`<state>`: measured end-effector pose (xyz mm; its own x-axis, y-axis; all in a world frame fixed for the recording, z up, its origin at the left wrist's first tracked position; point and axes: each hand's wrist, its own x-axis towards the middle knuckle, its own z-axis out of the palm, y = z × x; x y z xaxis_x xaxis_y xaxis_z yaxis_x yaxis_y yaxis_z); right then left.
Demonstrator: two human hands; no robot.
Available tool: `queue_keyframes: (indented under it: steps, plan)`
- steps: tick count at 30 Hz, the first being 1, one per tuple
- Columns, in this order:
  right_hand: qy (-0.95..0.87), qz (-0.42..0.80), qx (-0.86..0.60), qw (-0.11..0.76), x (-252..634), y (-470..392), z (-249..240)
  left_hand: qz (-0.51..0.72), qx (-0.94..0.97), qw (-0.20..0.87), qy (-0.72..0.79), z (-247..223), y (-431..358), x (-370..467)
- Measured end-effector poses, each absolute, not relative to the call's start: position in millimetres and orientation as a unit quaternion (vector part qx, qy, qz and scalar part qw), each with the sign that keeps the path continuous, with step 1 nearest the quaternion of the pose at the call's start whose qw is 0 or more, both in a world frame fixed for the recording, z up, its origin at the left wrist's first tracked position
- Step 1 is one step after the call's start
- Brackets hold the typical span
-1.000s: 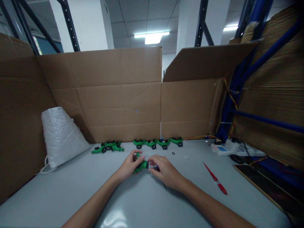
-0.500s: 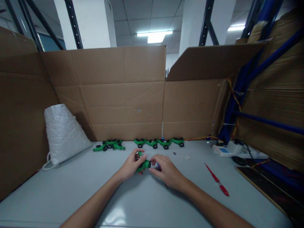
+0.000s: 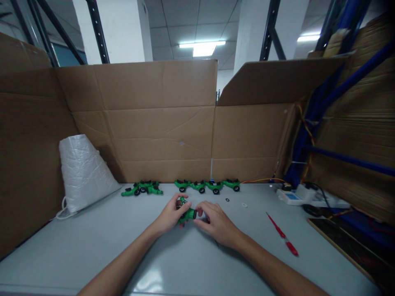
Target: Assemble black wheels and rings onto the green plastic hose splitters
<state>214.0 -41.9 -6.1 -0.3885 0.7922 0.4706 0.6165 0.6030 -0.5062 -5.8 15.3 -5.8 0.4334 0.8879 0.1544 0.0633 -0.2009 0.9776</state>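
Note:
My left hand [image 3: 169, 213] is closed around a small green toy vehicle [image 3: 189, 213] with black parts, held just over the grey table. Its black end points to the right. My right hand [image 3: 216, 222] is curled close beside that end, thumb and fingers bent toward it. Whether the fingertips touch the toy or pinch some small thing, I cannot make out. Behind my hands stands a row of similar green toys [image 3: 214, 188] with black wheels. More of them lie in a cluster [image 3: 143, 188] farther left.
A small black ring [image 3: 227, 200] and a white ring [image 3: 244, 205] lie beyond my right hand. To the right rests a red pen-like tool [image 3: 282, 235]. A white wrapped bundle [image 3: 86, 176] leans at the left. Cardboard walls [image 3: 160, 131] enclose the table; a power strip [image 3: 296, 197] sits at the right.
Both hands keep nearly the same pose around the green toy. The whole view has shifted very slightly.

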Motion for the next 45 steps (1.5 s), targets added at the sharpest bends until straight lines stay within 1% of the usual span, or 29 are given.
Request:
queue_keyframes:
  steps: [13,29,45]
  plan:
    - [-0.824,0.129,-0.421,0.357,214.0,-40.2,-8.3,0.385,0.682,0.502,0.368,-3.6,13.9,-6.2]
    - [-0.825,0.13,-0.422,0.352,213.5,-42.2,-5.4,0.385,0.676,0.507,0.37,2.2,9.9,-4.7]
    - [-0.827,0.134,-0.421,0.348,213.3,-41.1,-8.1,0.381,0.681,0.506,0.367,-2.7,13.6,-6.2]
